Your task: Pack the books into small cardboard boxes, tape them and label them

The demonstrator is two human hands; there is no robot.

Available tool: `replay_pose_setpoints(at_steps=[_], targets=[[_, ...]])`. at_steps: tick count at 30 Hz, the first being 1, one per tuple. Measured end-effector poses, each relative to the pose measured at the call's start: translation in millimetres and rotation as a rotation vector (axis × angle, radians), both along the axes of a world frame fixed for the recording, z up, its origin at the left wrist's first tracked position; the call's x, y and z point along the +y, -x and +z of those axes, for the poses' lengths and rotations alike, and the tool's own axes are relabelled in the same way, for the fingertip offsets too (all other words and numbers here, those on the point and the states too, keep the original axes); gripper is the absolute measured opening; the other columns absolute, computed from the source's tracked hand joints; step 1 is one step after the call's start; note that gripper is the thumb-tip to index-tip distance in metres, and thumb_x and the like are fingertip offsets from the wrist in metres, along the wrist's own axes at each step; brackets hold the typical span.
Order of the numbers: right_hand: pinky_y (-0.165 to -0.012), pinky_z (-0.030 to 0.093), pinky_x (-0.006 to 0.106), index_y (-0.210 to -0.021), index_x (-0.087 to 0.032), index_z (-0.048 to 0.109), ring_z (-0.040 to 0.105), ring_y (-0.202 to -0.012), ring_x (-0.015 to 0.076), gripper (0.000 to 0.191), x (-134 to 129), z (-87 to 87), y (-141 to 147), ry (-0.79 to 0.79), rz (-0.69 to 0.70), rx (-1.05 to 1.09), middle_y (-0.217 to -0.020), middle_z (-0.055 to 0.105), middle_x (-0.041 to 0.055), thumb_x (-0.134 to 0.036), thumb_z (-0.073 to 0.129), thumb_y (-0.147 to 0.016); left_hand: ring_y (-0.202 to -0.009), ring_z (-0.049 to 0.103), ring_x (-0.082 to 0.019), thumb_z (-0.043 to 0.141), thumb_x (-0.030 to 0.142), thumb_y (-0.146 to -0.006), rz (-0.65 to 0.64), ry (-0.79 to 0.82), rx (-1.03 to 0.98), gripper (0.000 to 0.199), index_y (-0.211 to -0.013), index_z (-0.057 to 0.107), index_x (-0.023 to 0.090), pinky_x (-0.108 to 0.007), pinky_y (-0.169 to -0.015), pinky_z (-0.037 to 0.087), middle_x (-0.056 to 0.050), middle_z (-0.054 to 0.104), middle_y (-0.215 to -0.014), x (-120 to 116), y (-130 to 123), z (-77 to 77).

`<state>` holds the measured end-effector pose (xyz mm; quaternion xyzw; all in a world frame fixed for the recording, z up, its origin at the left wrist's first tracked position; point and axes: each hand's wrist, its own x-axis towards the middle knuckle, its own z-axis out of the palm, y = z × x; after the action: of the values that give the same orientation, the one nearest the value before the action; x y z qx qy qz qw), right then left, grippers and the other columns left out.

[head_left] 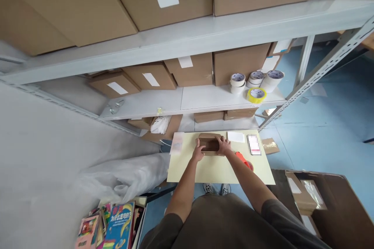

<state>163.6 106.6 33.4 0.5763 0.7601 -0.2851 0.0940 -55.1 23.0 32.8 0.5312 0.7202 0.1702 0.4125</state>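
While both hands, left hand [198,151], right hand [224,146], fingers clasping small brown cardboard box [209,144], matte cream table [213,169].

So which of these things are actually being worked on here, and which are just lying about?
In hand:
- small brown cardboard box, held by left hand and right hand
- pale yellow table

Lying about:
- orange tape dispenser
- tape rolls on the shelf
- colourful books
- white plastic sheeting

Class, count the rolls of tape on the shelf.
4: three white rolls side by side at the middle shelf's right end, one yellow roll in front. More may hide behind.
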Motion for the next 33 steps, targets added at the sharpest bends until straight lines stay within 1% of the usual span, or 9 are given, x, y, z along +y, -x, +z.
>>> replay_pose_setpoints(at_steps=[4, 7, 10, 13, 16, 20, 27, 30, 33], targets=[[-0.122, 0.018, 0.070, -0.168, -0.034, 0.027, 0.007, -0.161, 0.0533, 0.127, -7, -1.3, 0, -0.040, -0.003, 0.025, -0.178, 0.010, 0.0197, -0.048, 0.096, -0.062, -0.162, 0.026, -0.036, 0.085, 0.014, -0.073, -0.022, 0.010, 0.038, 0.055, -0.127, 0.075, 0.022, -0.044, -0.124, 0.042, -0.006, 0.004, -0.181, -4, 0, 5.8], [-0.125, 0.024, 0.064, -0.165, -0.027, 0.037, 0.010, -0.164, 0.0459, 0.101, -16, -0.2, 5, -0.177, -0.042, 0.178, -0.178, 0.013, 0.0195, -0.056, 0.081, -0.080, -0.157, 0.037, -0.036, 0.080, 0.016, -0.078, -0.072, 0.002, 0.063, 0.059, -0.137, 0.071, 0.022, -0.044, -0.121, 0.045, -0.006, 0.000, -0.181, -9, -2, 7.5], [-0.125, 0.033, 0.058, -0.162, -0.022, 0.043, 0.018, -0.164, 0.0398, 0.082, -25, 2.5, 20, -0.331, -0.045, 0.350, -0.176, 0.025, 0.0182, -0.050, 0.070, -0.090, -0.147, 0.053, -0.036, 0.079, 0.021, -0.082, -0.155, -0.013, 0.152, 0.069, -0.149, 0.062, 0.027, -0.046, -0.116, 0.050, -0.006, -0.002, -0.181, -14, -1, 8.7], [-0.123, 0.040, 0.057, -0.162, -0.023, 0.043, 0.025, -0.162, 0.0363, 0.075, -34, 5.6, 48, -0.412, -0.055, 0.479, -0.172, 0.036, 0.0154, -0.043, 0.064, -0.093, -0.150, 0.047, -0.041, 0.086, 0.032, -0.079, -0.203, -0.114, 0.273, 0.082, -0.155, 0.055, 0.026, -0.052, -0.119, 0.046, -0.010, 0.008, -0.181, -23, 12, 10.2], [-0.121, 0.045, 0.052, -0.160, -0.022, 0.046, 0.029, -0.161, 0.0336, 0.071, -41, 8.0, 91, -0.418, -0.084, 0.503, -0.170, 0.040, 0.0142, -0.037, 0.061, -0.093, -0.152, 0.042, -0.039, 0.075, 0.043, -0.091, -0.203, -0.290, 0.310, 0.069, -0.155, 0.056, 0.026, -0.054, -0.123, 0.041, -0.012, 0.032, -0.174, -38, 45, 9.3], [-0.125, 0.040, 0.047, -0.159, -0.020, 0.048, 0.027, -0.163, 0.0309, 0.068, -47, 7.6, 165, -0.340, -0.056, 0.394, -0.170, 0.040, 0.0145, -0.033, 0.059, -0.094, -0.144, 0.051, -0.029, 0.050, 0.035, -0.105, -0.098, -0.399, 0.267, 0.043, -0.146, 0.063, 0.026, -0.047, -0.124, 0.039, -0.011, 0.055, -0.157, -54, 118, 0.3], [-0.126, 0.035, 0.041, -0.165, -0.016, 0.039, 0.019, -0.165, 0.0280, 0.070, -51, -13.1, 277, -0.075, 0.019, 0.146, -0.176, 0.027, 0.0141, -0.028, 0.055, -0.097, -0.145, 0.051, -0.033, 0.067, 0.014, -0.090, 0.265, -0.127, -0.075, 0.045, -0.135, 0.065, 0.013, -0.043, -0.125, 0.034, -0.022, 0.060, -0.150, -43, 237, -29.3], [-0.127, 0.034, 0.041, -0.165, -0.015, 0.038, 0.019, -0.165, 0.0280, 0.069, -52, -35.0, 305, 0.033, 0.031, 0.084, -0.176, 0.028, 0.0148, -0.024, 0.052, -0.098, -0.135, 0.058, -0.036, 0.071, 0.010, -0.085, 0.386, -0.025, -0.201, 0.039, -0.124, 0.067, 0.009, -0.042, -0.117, 0.041, -0.024, 0.068, -0.137, -33, 263, -46.5], [-0.126, 0.035, 0.042, -0.165, -0.016, 0.037, 0.021, -0.164, 0.0279, 0.069, -58, -61.4, 330, 0.119, 0.053, 0.030, -0.176, 0.029, 0.0150, -0.020, 0.052, -0.098, -0.124, 0.063, -0.034, 0.071, 0.008, -0.083, 0.483, 0.066, -0.293, 0.026, -0.109, 0.066, 0.013, -0.038, -0.106, 0.045, -0.017, 0.074, -0.115, -24, 277, -63.5]])
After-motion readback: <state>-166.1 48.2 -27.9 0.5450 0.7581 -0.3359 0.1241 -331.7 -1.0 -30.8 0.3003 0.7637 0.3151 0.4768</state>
